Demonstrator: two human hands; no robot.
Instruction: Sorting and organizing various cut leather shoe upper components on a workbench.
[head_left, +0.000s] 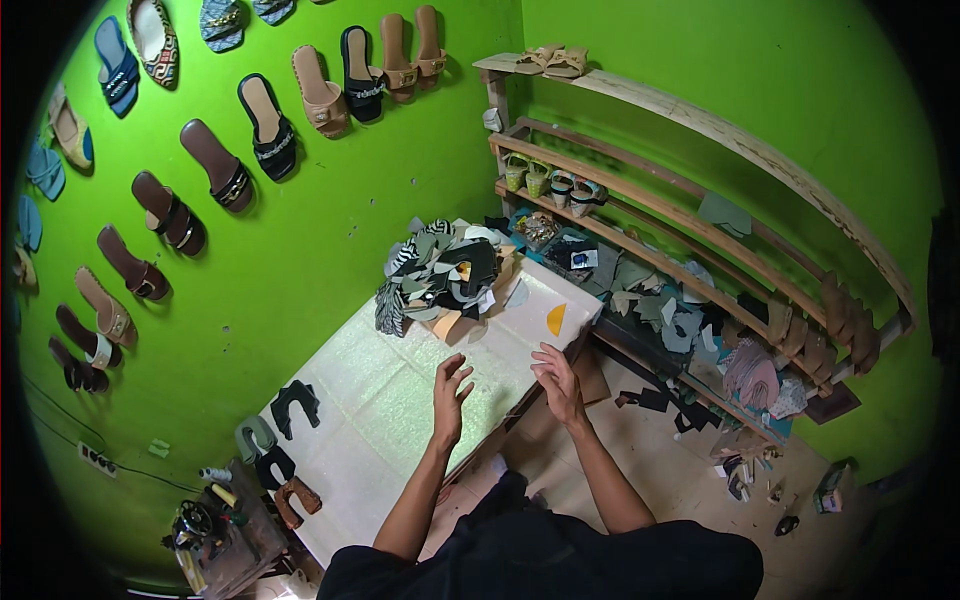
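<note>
My left hand [452, 398] hovers over the near side of a white-covered table [400, 385]. Its fingers are apart and curl slightly, with nothing in them. By the table's right edge my right hand [558, 384] is raised, also open and holding nothing. Just beyond it lies a small yellow half-round piece [556, 319]. A heap of mixed scraps [440, 275], some zebra-striped, black, grey-green and tan, sits at the table's far end. Along the left edge rest U-shaped cut pieces: a black one [296, 406], a grey-green one [256, 437] and a brown one [297, 500].
Sandals [268, 130] hang in rows on the green wall. A wooden rack [640, 165] at the right carries shoes [527, 177] and many scraps [680, 320]. More dark scraps [690, 412] litter the floor. A cluttered small stand [235, 530] adjoins the table's left side.
</note>
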